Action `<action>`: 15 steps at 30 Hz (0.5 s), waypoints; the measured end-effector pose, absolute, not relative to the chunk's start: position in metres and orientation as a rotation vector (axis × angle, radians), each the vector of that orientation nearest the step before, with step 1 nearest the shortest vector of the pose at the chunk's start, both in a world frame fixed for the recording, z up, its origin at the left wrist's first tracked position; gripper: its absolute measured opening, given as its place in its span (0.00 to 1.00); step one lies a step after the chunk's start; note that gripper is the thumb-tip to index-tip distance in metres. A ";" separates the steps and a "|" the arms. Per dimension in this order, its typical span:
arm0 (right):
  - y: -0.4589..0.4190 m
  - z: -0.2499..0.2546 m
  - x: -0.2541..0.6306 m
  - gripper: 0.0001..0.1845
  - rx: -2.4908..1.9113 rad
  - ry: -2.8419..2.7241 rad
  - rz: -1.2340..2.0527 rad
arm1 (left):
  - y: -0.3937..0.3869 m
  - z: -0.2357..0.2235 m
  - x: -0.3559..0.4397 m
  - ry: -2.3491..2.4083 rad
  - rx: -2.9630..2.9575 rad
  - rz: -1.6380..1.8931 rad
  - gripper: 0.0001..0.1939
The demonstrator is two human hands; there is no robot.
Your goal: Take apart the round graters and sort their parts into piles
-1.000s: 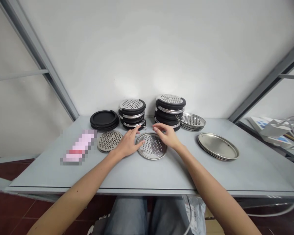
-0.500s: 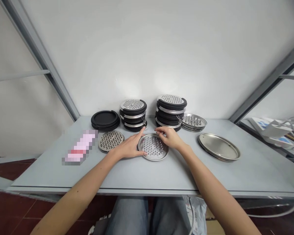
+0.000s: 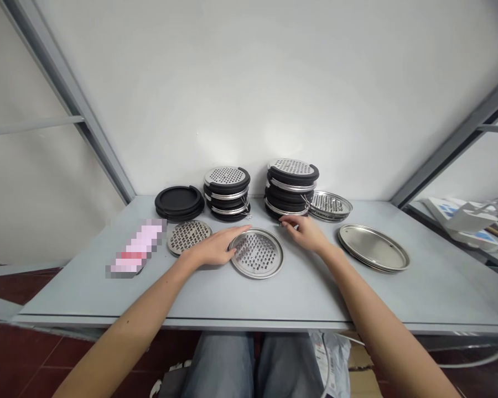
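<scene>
Your open left hand [image 3: 212, 248] touches the perforated steel disc [image 3: 257, 253]; your open right hand [image 3: 305, 232] rests just before the black-rimmed grater stack [image 3: 291, 189].

Grey metal table [image 3: 87, 287] up against white wall [image 3: 249, 83], grey steel struts [image 3: 66, 99] slanting up left side. Far left, low stack of black round lids [image 3: 178, 202]. Right side, plain steel plates [image 3: 373, 247] stacked, rims shining. Pink packet [image 3: 136, 249] lying near front left, too blurred to read. Down below, dark red floor tiles [image 3: 12, 345], plastic parcel bag [image 3: 332, 359] leaning on cardboard box [image 3: 361, 370]. Far right, papers [image 3: 460, 221] on lower shelf, pale cable [image 3: 481, 359] looping past.
</scene>
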State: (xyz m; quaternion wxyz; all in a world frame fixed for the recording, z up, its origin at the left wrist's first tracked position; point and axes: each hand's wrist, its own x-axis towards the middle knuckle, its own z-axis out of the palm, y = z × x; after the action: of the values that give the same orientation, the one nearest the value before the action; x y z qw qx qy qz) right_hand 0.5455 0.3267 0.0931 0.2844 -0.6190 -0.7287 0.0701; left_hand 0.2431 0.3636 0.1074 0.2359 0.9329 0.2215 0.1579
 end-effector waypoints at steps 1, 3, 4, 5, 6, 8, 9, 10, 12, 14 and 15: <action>0.326 0.090 0.547 0.14 -1.703 -1.992 0.148 | 0.364 0.108 0.243 0.603 2.571 0.466 0.36; 0.325 0.085 0.546 0.14 -1.781 -2.053 0.078 | 0.363 0.109 0.244 0.612 2.591 0.543 0.35; 0.324 0.083 0.545 0.14 -1.807 -2.070 0.053 | 0.363 0.111 0.244 0.625 2.596 0.579 0.34; 0.324 0.082 0.543 0.14 -1.824 -2.082 0.036 | 0.362 0.112 0.245 0.638 2.598 0.608 0.32; 0.323 0.081 0.540 0.14 -1.833 -2.090 0.029 | 0.360 0.113 0.246 0.647 2.599 0.625 0.31; 0.323 0.080 0.536 0.14 -1.827 -2.085 0.046 | 0.356 0.115 0.248 0.645 2.604 0.630 0.29; 0.323 0.079 0.535 0.13 -1.807 -2.079 0.069 | 0.355 0.115 0.249 0.630 2.609 0.611 0.29; 0.323 0.079 0.534 0.12 -1.780 -2.073 0.096 | 0.353 0.115 0.250 0.609 2.615 0.578 0.29; 0.324 0.079 0.533 0.11 -1.730 -2.059 0.144 | 0.350 0.114 0.252 0.563 2.632 0.482 0.35; 0.324 0.080 0.533 0.08 -1.721 -2.033 0.167 | 0.348 0.113 0.253 0.532 2.648 0.379 0.43; 0.324 0.080 0.533 0.07 -1.730 -2.019 0.170 | 0.347 0.113 0.254 0.524 2.655 0.339 0.46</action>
State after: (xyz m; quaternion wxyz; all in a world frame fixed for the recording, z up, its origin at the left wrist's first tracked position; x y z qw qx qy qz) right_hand 0.5331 0.3241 0.0804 0.2363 -0.6308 -0.7364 0.0620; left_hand 0.2539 0.3475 0.1126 0.2059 0.9526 0.1880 0.1217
